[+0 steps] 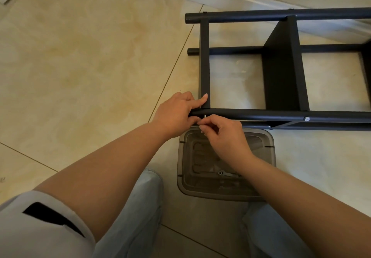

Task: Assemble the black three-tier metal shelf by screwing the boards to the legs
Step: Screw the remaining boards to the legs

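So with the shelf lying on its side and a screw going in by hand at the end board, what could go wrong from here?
1. The right hand pinches the screw at the near leg with fingertips only; it may start crooked or drop.
2. The left hand alone steadies the leg against the end board; a slip could misalign the holes.
3. The plastic tray sits under the right wrist and might get knocked.

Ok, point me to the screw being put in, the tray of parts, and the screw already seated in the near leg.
Screw being put in [204,117]: head view, its silver shaft between the fingertips.
Tray of parts [185,187]: head view, its left rim.
Seated screw [306,119]: head view, its silver head on the near leg.
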The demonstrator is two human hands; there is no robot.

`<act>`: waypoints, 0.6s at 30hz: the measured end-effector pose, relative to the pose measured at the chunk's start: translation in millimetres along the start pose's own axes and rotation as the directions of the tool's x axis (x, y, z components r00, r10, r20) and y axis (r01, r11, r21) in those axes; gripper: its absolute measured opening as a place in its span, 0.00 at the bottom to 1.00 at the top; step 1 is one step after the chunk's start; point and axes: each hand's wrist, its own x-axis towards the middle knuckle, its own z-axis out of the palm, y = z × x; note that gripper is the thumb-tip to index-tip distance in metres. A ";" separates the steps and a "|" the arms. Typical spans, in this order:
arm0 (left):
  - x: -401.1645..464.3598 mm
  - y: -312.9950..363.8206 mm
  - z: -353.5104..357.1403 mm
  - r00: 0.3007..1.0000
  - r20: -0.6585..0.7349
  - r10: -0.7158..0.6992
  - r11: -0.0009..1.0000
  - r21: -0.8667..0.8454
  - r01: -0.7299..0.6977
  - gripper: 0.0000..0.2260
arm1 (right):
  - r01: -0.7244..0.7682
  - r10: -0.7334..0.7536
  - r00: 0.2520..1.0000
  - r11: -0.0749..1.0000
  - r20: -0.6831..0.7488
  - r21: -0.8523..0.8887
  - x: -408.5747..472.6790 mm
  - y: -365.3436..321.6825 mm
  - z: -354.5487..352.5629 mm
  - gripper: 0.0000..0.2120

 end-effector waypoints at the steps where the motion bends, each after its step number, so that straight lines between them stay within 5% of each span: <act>1: 0.0 -0.1 0.2 1.000 -0.006 0.004 1.000 0.005 -0.004 0.26 | -0.016 0.016 1.000 1.000 -0.004 0.013 1.0 -0.9 0.2 0.08; 18: -2.6 6.1 -1.0 0.997 -0.002 0.075 0.978 0.196 -0.074 0.26 | -0.035 0.035 0.999 0.999 -0.033 0.016 3.0 -0.1 4.0 0.06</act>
